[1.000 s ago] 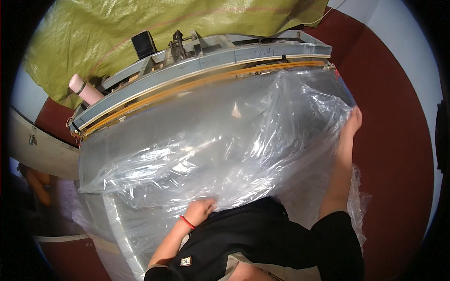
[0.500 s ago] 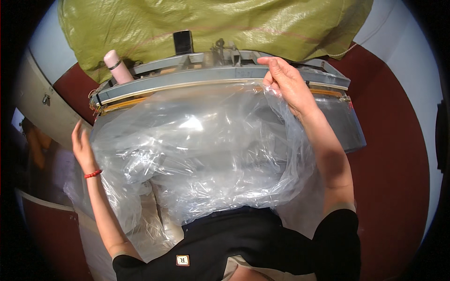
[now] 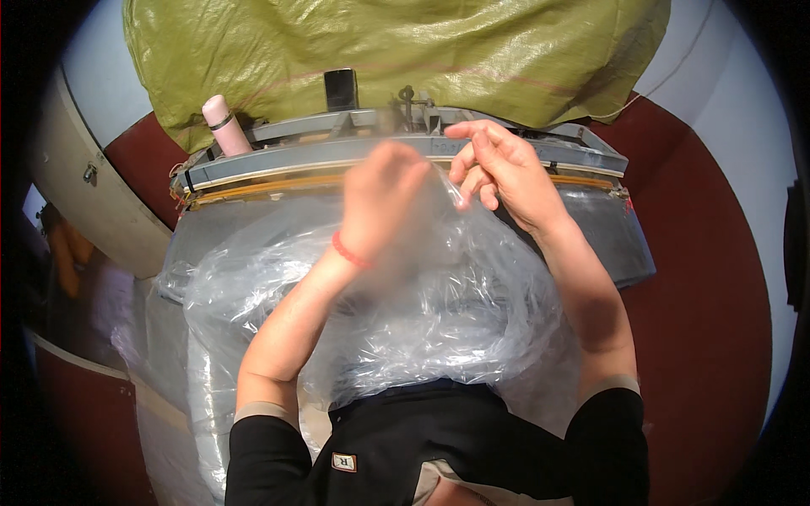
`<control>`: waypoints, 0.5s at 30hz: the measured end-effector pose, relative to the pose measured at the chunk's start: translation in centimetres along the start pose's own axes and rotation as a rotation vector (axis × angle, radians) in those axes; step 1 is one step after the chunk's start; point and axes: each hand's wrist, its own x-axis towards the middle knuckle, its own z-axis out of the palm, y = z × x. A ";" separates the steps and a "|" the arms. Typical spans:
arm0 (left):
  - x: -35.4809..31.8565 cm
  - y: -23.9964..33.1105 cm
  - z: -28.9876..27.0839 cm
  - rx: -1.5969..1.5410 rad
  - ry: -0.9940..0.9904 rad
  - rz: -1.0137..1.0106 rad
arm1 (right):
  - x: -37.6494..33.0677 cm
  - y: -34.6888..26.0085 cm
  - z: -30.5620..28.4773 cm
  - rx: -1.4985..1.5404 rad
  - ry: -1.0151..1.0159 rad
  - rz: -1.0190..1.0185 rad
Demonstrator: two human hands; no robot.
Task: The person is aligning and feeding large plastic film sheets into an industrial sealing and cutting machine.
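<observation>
1. Both hands are up at the top of a big clear plastic bag [image 3: 422, 312], close together, right in front of the grey sealing machine [image 3: 405, 156].
2. The left hand [image 3: 384, 198] is motion-blurred. It looks curled in on the plastic near the bag's top edge, but honestly I can't tell for sure whether it's gripping it. There's a red band [image 3: 350, 251] around that wrist.
3. The right hand [image 3: 498, 173] is sharper: thumb and fingers pinch a fold of the clear film near its top, the other fingers loosely bent.
4. The bag itself is crumpled and puffy, spreading from the hands down to the person's chest and spilling left over the grey surface [image 3: 624, 244] in front of the machine. More clear plastic hangs down at the lower left.
5. The machine has a long grey bar across the front with a yellowish strip [image 3: 253, 190] just under it.
6. Sitting on top of the machine: a pink bottle [image 3: 226, 125] on the left, upright-ish, and a dark phone [image 3: 341, 88] standing up near the middle.
7. Behind everything there's an olive-green tarp [image 3: 396, 42] draped over something bulky.
8. Red floor [image 3: 709, 337] off to the right.
9. The person has a black shirt [image 3: 439, 447] on.
</observation>
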 end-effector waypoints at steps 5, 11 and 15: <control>-0.2 0.2 -0.9 -0.053 0.012 -0.092 | 1.3 2.4 -0.7 -0.260 -0.082 -0.353; -0.8 0.7 -2.2 0.034 0.006 -0.141 | 2.7 5.1 2.3 -0.106 -0.208 -0.231; -1.9 1.4 -6.3 -0.228 -0.488 -0.421 | 2.6 8.5 1.4 0.338 -0.096 -0.248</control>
